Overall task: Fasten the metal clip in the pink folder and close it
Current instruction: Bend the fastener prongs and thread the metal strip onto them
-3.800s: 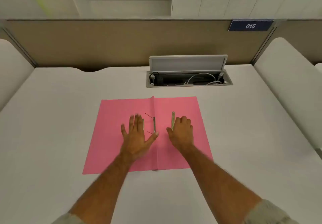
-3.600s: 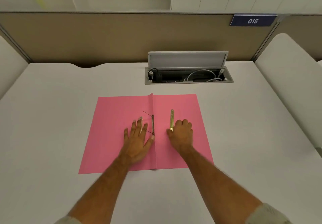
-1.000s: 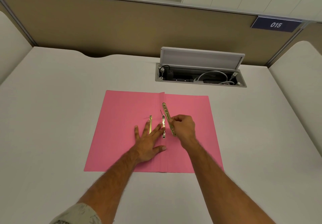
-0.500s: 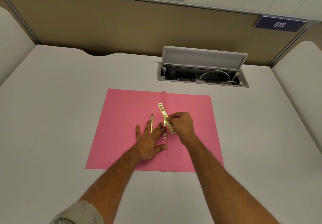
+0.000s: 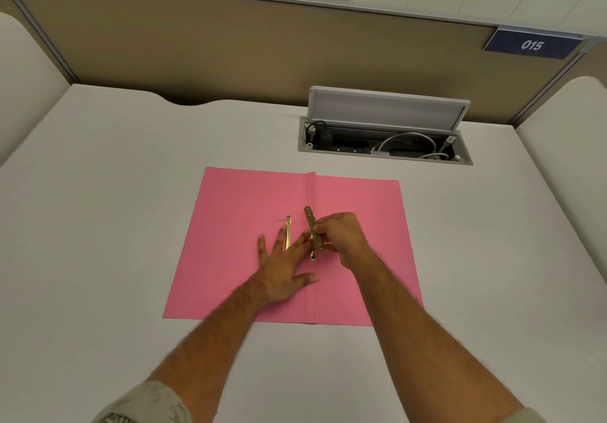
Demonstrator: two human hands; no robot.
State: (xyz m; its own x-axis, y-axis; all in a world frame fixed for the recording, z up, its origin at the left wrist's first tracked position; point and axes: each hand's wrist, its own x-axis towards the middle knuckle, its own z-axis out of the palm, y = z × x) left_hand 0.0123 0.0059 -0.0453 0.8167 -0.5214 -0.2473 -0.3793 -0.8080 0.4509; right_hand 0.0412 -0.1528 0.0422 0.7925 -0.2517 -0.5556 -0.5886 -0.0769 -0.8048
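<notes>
The pink folder [image 5: 236,218] lies open and flat on the white desk, its spine fold running away from me. My left hand [image 5: 282,268] rests flat on the left leaf with fingers spread, beside the fold. A gold metal strip [image 5: 288,230] lies on the leaf between those fingers. My right hand [image 5: 341,235] pinches a second gold clip bar [image 5: 312,225] and holds it tilted over the fold, its lower end above a small metal prong end [image 5: 313,256] at the fold.
An open cable box [image 5: 384,146] with its lid raised and white cables inside sits in the desk behind the folder. A tan partition [image 5: 230,54] with a blue 015 tag [image 5: 532,44] closes the back. White side panels flank the desk.
My right hand picked the clip bar up from the right leaf and carried it left to the fold. Over the last half second it barely shifted. My left hand stayed flat.
</notes>
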